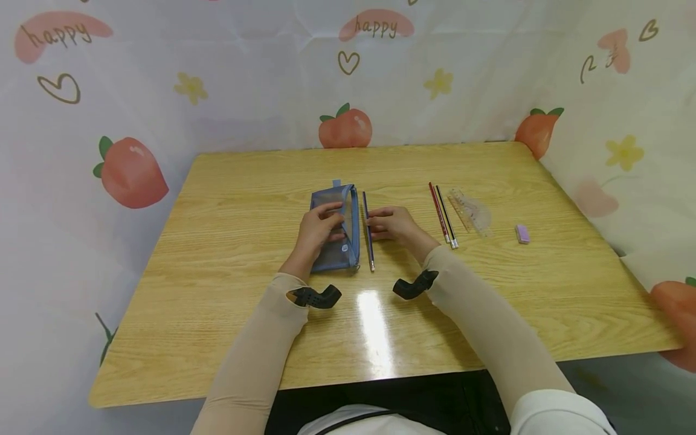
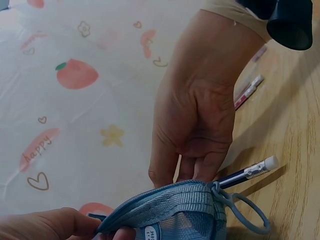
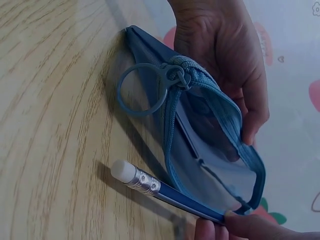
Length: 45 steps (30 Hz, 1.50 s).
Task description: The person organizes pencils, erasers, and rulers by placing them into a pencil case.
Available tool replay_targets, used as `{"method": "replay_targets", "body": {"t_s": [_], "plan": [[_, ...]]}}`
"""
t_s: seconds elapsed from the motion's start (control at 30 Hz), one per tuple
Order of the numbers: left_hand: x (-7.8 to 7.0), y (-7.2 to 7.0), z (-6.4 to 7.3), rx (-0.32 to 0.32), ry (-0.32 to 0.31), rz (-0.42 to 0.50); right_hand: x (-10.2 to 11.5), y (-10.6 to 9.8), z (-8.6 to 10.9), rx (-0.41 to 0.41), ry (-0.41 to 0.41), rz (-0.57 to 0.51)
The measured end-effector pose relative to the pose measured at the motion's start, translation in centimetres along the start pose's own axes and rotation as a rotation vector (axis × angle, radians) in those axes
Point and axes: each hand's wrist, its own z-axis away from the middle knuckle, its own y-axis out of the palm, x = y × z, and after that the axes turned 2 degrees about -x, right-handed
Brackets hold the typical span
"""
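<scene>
A blue mesh zip pencil pouch (image 1: 331,261) lies on the table, its zipped side gaping toward the right. My left hand (image 1: 317,231) lies over it and pinches the upper edge of the mouth between thumb and fingers. Just right of the pouch, my right hand (image 1: 397,225) pinches a dark blue pencil (image 1: 370,249) by its shaft. The pencil's white eraser (image 3: 123,171) points toward my body. In the right wrist view the pencil runs alongside the lower rim of the open mouth, outside it. A round ring pull (image 3: 120,95) hangs from the zipper.
Right of my right hand lie a red pencil (image 1: 437,208) and a black striped pencil (image 1: 447,214). Beyond them are a clear ruler (image 1: 460,209), a transparent protractor-like piece (image 1: 477,214) and a purple eraser (image 1: 522,234). A patterned cloth (image 1: 261,78) borders the table's back and sides.
</scene>
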Motion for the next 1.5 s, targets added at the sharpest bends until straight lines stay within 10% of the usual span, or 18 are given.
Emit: {"method": "replay_targets", "body": {"t_s": [1.5], "plan": [[0.5,0.4,0.1,0.022,-0.024,-0.042,1.0,2.3,-0.2,-0.056,0.036,-0.027]]}}
